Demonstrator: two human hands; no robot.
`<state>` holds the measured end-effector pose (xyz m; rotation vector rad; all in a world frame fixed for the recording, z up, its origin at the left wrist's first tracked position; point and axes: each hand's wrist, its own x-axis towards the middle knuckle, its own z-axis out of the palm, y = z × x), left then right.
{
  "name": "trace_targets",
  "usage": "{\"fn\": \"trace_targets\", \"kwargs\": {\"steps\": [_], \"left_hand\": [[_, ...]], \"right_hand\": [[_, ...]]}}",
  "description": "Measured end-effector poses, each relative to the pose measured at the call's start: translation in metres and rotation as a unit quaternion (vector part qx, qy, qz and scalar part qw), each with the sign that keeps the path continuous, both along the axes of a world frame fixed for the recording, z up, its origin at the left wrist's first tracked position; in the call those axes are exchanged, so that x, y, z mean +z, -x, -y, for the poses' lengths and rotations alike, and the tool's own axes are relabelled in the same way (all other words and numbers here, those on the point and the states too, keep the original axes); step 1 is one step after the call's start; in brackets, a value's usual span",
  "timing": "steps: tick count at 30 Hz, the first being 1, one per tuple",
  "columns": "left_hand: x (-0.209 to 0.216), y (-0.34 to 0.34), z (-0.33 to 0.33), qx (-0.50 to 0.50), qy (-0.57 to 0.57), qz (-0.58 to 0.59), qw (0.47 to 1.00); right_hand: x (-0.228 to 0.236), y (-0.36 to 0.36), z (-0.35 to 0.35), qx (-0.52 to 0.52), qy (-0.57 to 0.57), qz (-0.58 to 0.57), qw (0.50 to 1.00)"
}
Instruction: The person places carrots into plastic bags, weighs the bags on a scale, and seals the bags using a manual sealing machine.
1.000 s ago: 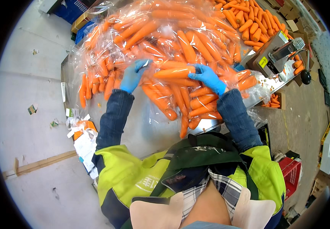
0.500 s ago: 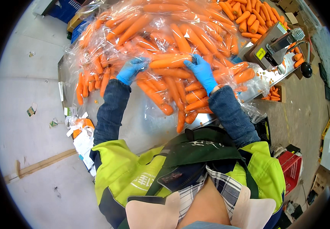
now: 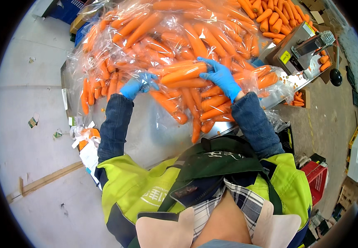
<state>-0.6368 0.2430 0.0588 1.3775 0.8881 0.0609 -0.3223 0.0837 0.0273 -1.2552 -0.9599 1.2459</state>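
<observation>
A clear plastic bag of carrots [image 3: 183, 75] lies on the near side of a big pile of bagged carrots [image 3: 146, 31]. At the bag's left end my left hand [image 3: 136, 84], in a blue glove, is closed with its fingers bent on the thin film. My right hand [image 3: 222, 79], also gloved in blue, grips the right end of the same bag, thumb below and fingers over the top. Other bagged carrots [image 3: 214, 108] lie just under and in front of it. The exact hold of the left fingertips is partly lost in the shiny film.
Everything rests on a metal table [image 3: 146, 136]. At the right stands a metal device [image 3: 296, 53] with a black-knobbed lever [image 3: 335, 76]. Loose carrots [image 3: 276, 16] are heaped behind it. Papers [image 3: 90, 155] lie by the table's left edge; a red crate [image 3: 314, 182] is at the lower right.
My left hand has shifted left and toward me along the film. The right hand has moved slightly right and nearer, its fingers now further over the bag's end. The bagged carrots have tilted a little.
</observation>
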Motion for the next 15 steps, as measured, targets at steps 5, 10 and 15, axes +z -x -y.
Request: {"fn": "trace_targets", "kwargs": {"steps": [5,10,15], "left_hand": [[0.033,-0.019,0.016,-0.050,-0.043,0.091,0.994],[0.030,-0.043,0.047,0.134,-0.111,0.196,0.965],[-0.002,-0.032,0.041,0.115,0.037,0.216,0.969]], "right_hand": [[-0.003,-0.005,-0.002,0.025,0.060,0.091,0.994],[-0.004,-0.007,-0.002,0.012,0.020,-0.025,0.999],[-0.007,-0.004,-0.003,0.024,0.020,0.001,1.000]]}}
